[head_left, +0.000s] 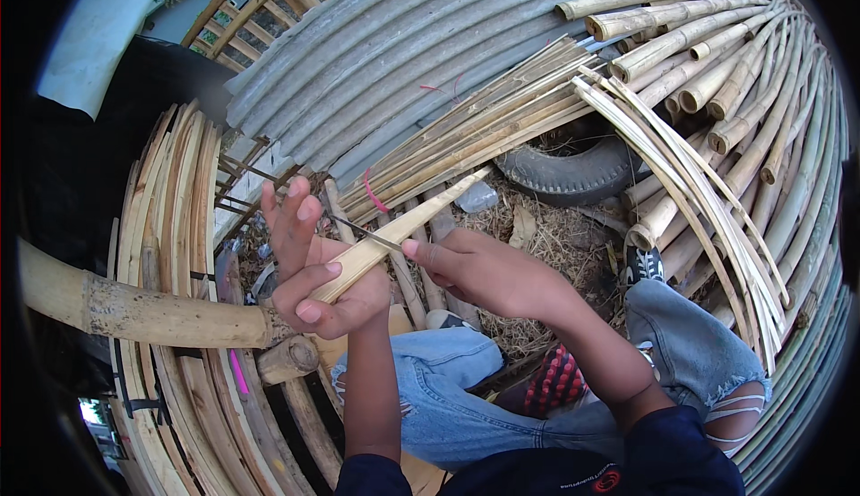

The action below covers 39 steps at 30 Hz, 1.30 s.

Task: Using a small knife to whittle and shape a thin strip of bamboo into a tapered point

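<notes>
My left hand (pixel 315 267) is closed around the near end of a pale split bamboo strip (pixel 408 223), which slants up and to the right over my knees. Two of its fingers stick up straight. My right hand (pixel 484 272) grips a thin dark blade (pixel 363 230) whose tip lies across the strip just above my left hand. My right forefinger points along the strip. Both forearms come up from the lower edge, over my blue jeans (pixel 448 388).
A thick bamboo pole (pixel 134 310) lies at the left. Curved bamboo slats (pixel 170 227) are stacked left, long strips (pixel 699 182) and round poles (pixel 699 39) right. Corrugated metal sheet (pixel 403 57) stands behind. An old tyre (pixel 573 178) and dry straw lie ahead.
</notes>
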Motion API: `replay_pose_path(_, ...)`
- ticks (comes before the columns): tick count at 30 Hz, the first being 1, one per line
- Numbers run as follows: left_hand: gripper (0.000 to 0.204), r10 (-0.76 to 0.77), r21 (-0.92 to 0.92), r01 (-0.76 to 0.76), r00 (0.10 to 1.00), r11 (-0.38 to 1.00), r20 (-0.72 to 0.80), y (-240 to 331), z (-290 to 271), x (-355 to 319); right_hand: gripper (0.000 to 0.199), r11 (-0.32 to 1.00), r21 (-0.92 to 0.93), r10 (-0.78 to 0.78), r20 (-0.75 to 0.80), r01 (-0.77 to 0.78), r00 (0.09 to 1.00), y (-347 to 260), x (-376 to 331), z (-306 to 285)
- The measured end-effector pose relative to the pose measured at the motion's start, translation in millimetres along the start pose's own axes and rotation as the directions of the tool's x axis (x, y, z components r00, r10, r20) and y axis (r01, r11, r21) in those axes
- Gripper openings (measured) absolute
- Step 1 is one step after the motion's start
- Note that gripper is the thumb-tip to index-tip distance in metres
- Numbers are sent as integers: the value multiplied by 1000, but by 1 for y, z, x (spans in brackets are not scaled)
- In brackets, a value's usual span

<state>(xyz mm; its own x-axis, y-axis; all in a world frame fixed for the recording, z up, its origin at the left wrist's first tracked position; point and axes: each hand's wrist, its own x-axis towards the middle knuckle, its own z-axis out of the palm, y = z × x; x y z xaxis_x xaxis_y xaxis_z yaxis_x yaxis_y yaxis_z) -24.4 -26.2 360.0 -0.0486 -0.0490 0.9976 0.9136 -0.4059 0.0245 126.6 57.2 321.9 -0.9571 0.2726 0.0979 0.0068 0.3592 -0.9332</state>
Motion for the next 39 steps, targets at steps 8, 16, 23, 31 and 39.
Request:
replay_pose_path(8, 37, -15, -40, 14, 999, 999, -35, -4, 1, 7, 44, 997, -23, 69, 36, -68, 997, -31, 8, -8)
replay_pose_path(16, 33, -75, -100, 74, 997, 992, -7, -3, 9, 9, 33, 869, -491, 8, -116, -65, 993, 2, 27, 20)
replay_pose_path(23, 28, -57, -158, 51, 998, 986, -37, -11, 20, 19, 36, 950, -311, -56, -131, 13, 990, 19, 25, 7)
replay_pose_path(31, 26, -2, -220, -7, 999, 976, -41, -7, 39, 28, 42, 947, -174, 223, -242, -268, 944, 58, 44, 0)
replay_pose_path(39, 27, 16, -266, -35, 997, 963, -72, 1, 63, 26, 51, 894, 334, 353, -111, -299, 929, 24, 24, -13)
